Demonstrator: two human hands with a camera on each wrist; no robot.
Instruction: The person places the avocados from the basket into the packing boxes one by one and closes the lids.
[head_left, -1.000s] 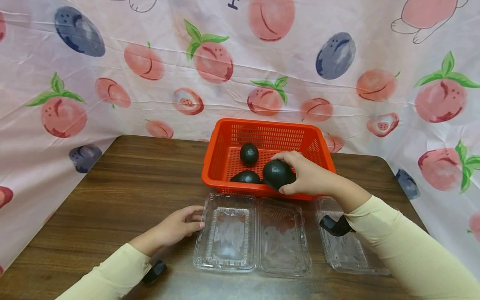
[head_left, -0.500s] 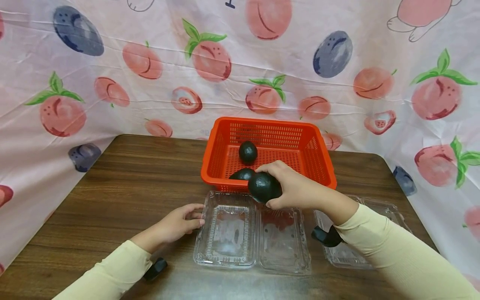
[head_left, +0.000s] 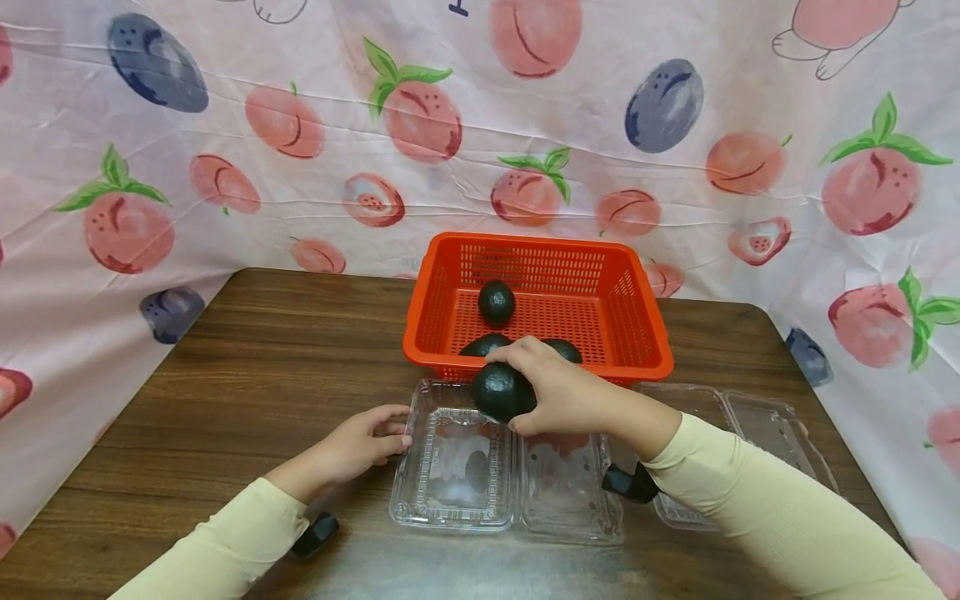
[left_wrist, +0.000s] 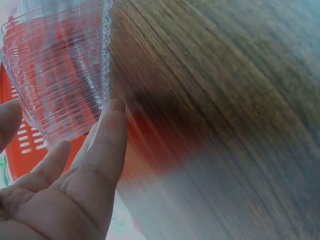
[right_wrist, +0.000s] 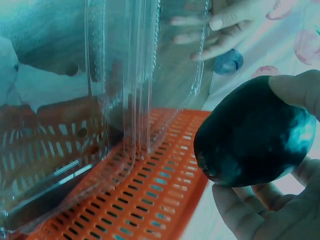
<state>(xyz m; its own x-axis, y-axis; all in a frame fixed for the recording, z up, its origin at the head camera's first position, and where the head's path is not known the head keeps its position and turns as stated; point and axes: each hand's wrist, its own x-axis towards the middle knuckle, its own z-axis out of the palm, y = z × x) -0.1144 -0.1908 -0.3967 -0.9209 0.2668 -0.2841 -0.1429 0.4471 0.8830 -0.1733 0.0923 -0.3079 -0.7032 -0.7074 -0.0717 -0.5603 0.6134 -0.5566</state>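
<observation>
I watched the right hand (head_left: 551,387) grip an avocado (head_left: 501,392), thumb on the near side and fingers bent round the far side. It hung in the air over the far end of a clear box (head_left: 453,525), close to the fold and just nearer the person than the basket (head_left: 532,241). The left hand (head_left: 366,446) lay at the box's outer side, its fingers loose and a little bent, the tips at the rim; they pinched nothing, only seemed to touch the plastic.

The box stood open on the worktop (head_left: 315,350) between the hands, its deeper half next to the left hand, its shallower half reaching below the right hand and wrist. The orange basket was beyond both hands. In it, one avocado (head_left: 497,303) sat well past the right hand, a second (head_left: 486,344) lay just behind the held one, and a third (head_left: 564,350) showed partly over the right hand's knuckles. A second clear box (head_left: 697,404), also open, lay to the right of the right hand, partly hidden by the pale yellow sleeve (head_left: 765,492). Fruit-printed cloth (head_left: 450,200) hung beyond the hands. A black piece (head_left: 630,483) showed under the right wrist, another (head_left: 315,533) under the left.
</observation>
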